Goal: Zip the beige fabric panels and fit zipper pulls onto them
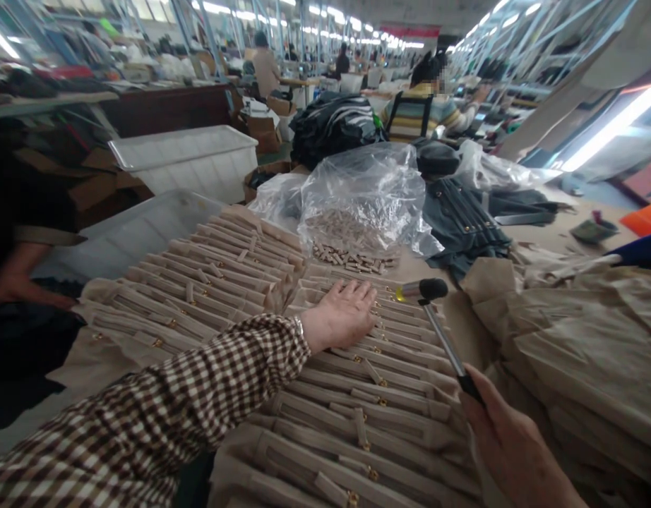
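My left hand (342,314), in a brown checked sleeve, lies flat with fingers stretched out on a row of overlapping beige fabric straps (357,395) with small brass snaps. My right hand (508,444) grips the handle of a small hammer (434,317), whose black and yellow head hangs just right of my left fingertips, above the straps. A second row of straps (209,275) lies to the left.
A clear plastic bag (365,201) with small beige loops spilling out sits behind the straps. Dark green garments (463,219) and beige garment piles (580,353) lie to the right. White plastic bins (188,162) stand at the left. Another person's hand (18,286) rests far left; workers sit behind.
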`<state>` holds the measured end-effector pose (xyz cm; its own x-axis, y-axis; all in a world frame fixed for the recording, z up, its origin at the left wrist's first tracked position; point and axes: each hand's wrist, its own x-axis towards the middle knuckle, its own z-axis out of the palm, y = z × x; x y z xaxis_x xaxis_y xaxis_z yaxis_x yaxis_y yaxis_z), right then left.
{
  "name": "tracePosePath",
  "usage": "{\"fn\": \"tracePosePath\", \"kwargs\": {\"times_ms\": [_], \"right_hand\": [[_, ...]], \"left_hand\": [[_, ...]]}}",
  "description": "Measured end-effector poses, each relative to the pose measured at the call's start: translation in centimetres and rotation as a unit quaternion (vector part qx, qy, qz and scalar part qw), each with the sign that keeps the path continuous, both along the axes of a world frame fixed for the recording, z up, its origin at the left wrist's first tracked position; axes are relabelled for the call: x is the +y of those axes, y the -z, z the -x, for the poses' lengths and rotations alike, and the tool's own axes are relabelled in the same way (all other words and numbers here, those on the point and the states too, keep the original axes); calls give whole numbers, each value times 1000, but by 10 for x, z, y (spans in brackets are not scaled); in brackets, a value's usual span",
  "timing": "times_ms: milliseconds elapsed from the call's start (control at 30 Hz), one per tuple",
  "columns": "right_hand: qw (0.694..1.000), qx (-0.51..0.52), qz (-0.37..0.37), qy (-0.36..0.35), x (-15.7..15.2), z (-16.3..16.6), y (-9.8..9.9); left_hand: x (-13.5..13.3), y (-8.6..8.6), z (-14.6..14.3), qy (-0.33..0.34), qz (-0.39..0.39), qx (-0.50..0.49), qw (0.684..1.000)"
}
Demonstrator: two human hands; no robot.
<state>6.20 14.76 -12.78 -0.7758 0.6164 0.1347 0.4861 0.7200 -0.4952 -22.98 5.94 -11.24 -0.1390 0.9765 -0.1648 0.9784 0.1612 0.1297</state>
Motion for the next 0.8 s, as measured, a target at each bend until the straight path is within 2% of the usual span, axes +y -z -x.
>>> {"fn": "tracePosePath", "kwargs": {"times_ms": [233,433,600,800], "right_hand": [[996,-68,-33,-54,3,15,1],[996,32,-78,-40,7,12,0],[997,-60,-20,-51,8,10,5],[998,19,-53,-25,-4,-6,1]], "left_hand": [[-5,10,-2,-28,-7,-12,1000],[-6,8,-3,-21,-12,0,1000],[-4,11,-1,-24,7,-12,1000],[-4,6,-3,-25,15,1,1000]]}}
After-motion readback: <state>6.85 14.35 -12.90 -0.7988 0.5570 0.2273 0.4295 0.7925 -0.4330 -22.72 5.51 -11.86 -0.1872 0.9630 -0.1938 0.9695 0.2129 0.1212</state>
